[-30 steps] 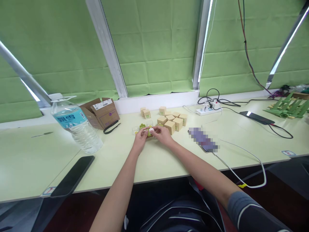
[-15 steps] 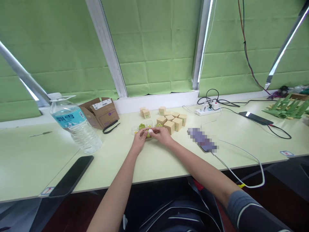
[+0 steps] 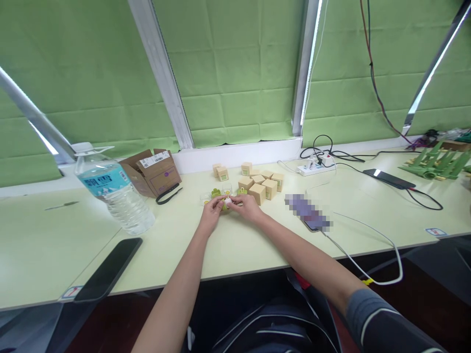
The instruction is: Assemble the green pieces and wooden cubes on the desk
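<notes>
Plastic, a bottle [image 3: 117, 196] stands at nine o'clock from the toy [image 3: 227, 201], a carton [image 3: 162, 177] at ten. Narrowed, the left hand [image 3: 211, 213] and right hand [image 3: 250, 208] hold this small green-and-white toy between them over the tabletop [image 3: 235, 250]. Tan boxes [image 3: 258, 193] cluster around two o'clock; a purple-screened phone [image 3: 308, 213] lies at three.

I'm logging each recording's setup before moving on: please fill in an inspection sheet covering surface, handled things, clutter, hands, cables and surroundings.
Surface: pale table, seam at left.
Handled things: small white-and-green object, details too small to tell; tan boxes grouped beyond the right hand.
Clutter: water bottle, open cardboard box, dark phone at the near edge, pixelated phone.
Hands: left hand and right hand both hold the object.
Cables: white cable loops past the near edge; black cables around the power strip.
Surroundings: green blinds behind.
</notes>
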{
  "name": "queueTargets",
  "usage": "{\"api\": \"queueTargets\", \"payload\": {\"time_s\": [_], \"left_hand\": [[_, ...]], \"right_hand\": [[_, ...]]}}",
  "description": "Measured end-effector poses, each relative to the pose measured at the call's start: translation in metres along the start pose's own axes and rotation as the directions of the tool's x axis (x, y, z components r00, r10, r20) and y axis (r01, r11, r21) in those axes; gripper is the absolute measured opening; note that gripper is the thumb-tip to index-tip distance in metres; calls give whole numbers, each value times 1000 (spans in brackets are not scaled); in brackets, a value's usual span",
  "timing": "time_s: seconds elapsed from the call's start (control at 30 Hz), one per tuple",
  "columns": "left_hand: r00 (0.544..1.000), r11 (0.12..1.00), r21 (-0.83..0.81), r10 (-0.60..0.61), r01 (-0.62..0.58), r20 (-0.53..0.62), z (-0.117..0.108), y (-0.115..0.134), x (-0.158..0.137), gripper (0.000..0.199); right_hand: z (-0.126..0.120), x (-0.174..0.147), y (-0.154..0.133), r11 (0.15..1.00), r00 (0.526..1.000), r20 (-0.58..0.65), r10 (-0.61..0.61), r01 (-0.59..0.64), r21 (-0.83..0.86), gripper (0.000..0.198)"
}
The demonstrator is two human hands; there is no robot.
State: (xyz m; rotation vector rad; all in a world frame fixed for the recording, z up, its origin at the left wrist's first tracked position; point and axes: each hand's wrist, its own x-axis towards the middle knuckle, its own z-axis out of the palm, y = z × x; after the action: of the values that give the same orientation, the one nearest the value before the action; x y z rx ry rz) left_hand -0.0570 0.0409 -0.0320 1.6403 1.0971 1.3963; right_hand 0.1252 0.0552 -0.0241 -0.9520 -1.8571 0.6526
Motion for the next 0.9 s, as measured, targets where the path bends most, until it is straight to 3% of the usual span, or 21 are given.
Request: {"api": "queueTargets", "payload": {"time_s": [0.47,0.9], "left_hand": [[1000,999,-23,-22,22,-17,2,-1,1,63],[998,991,-115,-68,66,-12,4,-7,4,65]], "right_hand": [[6,-1,-3,995,997,-77,11,-3,101,28],[7,0,-9,972,984,-98,151,-130,195,27]]}}
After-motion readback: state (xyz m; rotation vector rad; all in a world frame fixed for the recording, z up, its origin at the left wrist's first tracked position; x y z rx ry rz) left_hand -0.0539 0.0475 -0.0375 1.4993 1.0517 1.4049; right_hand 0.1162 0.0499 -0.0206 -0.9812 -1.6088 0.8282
